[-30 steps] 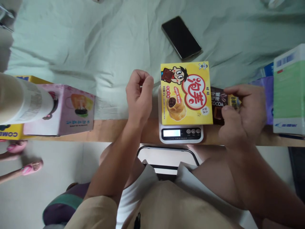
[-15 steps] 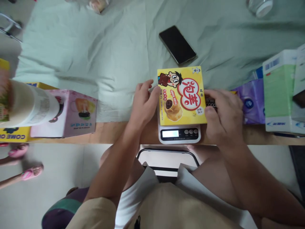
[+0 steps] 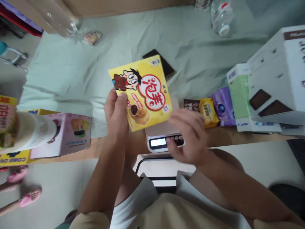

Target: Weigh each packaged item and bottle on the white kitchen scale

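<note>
My left hand [image 3: 116, 111] grips a yellow snack box [image 3: 150, 114] by its left edge, thumb on the front. The box is tilted and lifted, with a cartoon figure and a cream puff printed on it. Below and to its right, a white kitchen scale [image 3: 162, 129] with a lit display sits at the table's front edge, partly hidden by the box. My right hand [image 3: 190, 136] hovers over the scale's right side, near its buttons, fingers apart and slightly blurred, holding nothing. Behind the box lies a black phone [image 3: 166, 65], partly covered.
Brown, yellow [image 3: 209, 113] and purple packets [image 3: 223, 106] stand on the right, beside green-white and white boxes [image 3: 269, 73]. On the left are a pink box [image 3: 75, 133] and a white bottle [image 3: 35, 130]. A clear bottle [image 3: 221, 19] and a small wrapped snack [image 3: 92, 37] lie farther back.
The yellow box has come off the scale and moved left in my left hand. My right hand has shifted from beside the box to over the scale's front. The view has shifted too.
</note>
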`<action>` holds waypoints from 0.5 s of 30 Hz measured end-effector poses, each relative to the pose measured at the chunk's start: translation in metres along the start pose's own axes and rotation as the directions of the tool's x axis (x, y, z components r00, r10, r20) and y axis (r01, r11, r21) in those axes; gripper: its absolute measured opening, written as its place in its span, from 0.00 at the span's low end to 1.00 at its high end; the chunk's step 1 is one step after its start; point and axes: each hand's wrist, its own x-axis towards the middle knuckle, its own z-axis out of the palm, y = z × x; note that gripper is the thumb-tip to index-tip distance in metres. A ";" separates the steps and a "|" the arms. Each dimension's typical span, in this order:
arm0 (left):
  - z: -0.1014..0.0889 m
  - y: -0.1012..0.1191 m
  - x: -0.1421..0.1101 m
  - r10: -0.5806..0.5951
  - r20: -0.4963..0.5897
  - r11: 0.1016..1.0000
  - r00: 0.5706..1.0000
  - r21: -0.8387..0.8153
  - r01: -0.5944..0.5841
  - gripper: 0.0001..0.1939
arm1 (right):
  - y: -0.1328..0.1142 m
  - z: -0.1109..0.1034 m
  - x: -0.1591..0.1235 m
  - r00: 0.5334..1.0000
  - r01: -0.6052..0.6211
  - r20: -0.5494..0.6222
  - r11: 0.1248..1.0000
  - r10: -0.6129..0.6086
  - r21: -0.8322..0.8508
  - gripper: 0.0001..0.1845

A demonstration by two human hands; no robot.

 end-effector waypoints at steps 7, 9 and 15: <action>0.098 0.001 0.079 -0.177 0.144 0.972 0.974 0.182 0.150 0.12 | -0.033 0.020 -0.017 0.968 0.252 -0.102 0.918 -0.231 0.308 0.10; 0.138 -0.008 0.094 -0.247 0.185 0.943 0.951 0.271 0.192 0.13 | -0.034 0.026 -0.019 0.964 0.263 -0.111 0.917 -0.240 0.299 0.10; 0.210 -0.041 0.100 -0.385 0.290 0.869 0.876 0.434 0.238 0.14 | -0.026 0.021 -0.011 0.967 0.231 -0.177 0.929 -0.185 0.290 0.07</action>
